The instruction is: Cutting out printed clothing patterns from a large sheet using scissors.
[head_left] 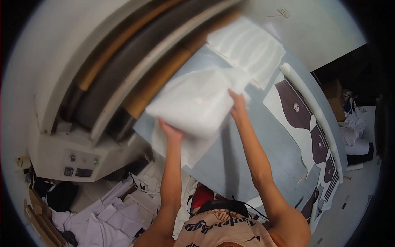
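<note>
Between my two hands a thin white sheet (197, 101) is lifted and billowing above the blue-grey table (255, 136). My left hand (170, 129) is closed on its near left edge, beside the roller machine. The right hand (237, 103) pinches its right edge, farther from me. Part of another white sheet (193, 148) lies flat beneath, partly hidden by the lifted one. Beyond my right hand, at the table's far end, lie white sheets (251, 45) with wavy ripples.
A large machine with long rollers (160, 72) and a control panel (80, 164) borders the table's left. On the right lie printed white and dark panels (294, 103) and a long white roll (314, 119). White cloth (107, 218) is heaped at lower left.
</note>
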A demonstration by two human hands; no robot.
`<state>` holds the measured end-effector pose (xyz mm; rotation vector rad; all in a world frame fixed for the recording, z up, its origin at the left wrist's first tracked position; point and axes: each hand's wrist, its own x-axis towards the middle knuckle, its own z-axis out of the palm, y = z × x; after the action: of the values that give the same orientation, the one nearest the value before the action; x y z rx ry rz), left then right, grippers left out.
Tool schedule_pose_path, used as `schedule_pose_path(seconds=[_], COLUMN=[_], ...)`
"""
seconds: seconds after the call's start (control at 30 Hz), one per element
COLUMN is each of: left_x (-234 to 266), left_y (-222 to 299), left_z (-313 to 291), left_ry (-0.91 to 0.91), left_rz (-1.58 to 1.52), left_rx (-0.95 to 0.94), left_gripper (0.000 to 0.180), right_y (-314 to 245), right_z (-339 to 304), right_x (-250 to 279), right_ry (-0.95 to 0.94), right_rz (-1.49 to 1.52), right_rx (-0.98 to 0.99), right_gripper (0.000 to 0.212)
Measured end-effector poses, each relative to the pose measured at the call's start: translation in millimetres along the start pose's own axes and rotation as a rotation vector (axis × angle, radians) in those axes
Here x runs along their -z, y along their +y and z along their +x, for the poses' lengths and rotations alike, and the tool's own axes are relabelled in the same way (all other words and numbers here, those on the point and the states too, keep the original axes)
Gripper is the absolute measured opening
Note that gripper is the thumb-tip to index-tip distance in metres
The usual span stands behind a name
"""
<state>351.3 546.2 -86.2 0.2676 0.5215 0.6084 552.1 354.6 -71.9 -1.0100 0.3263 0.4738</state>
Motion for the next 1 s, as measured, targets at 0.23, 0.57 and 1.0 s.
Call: schedule_pose_path(seconds=[0.23, 0.57, 1.0], left_x=[-27, 147, 91], left_y=[14, 6, 12], left_z=[15, -5, -60], left_ry=[0.078, 0.404, 0.542], left_rz=[0.354, 1.221, 1.754], left_rx=[-0.008, -0.211, -0.114], left_gripper=[0.066, 0.100, 0.112], right_y=[-33, 80, 65], right_z=[26, 66, 53], right_x=[-8, 100, 111], right_ry=[0.005, 0.432, 0.816], right_rz=[-0.093, -0.317, -1.279], right_rx=[0.349, 0.122, 0.746], right_gripper=[0.052, 0.046, 0.054])
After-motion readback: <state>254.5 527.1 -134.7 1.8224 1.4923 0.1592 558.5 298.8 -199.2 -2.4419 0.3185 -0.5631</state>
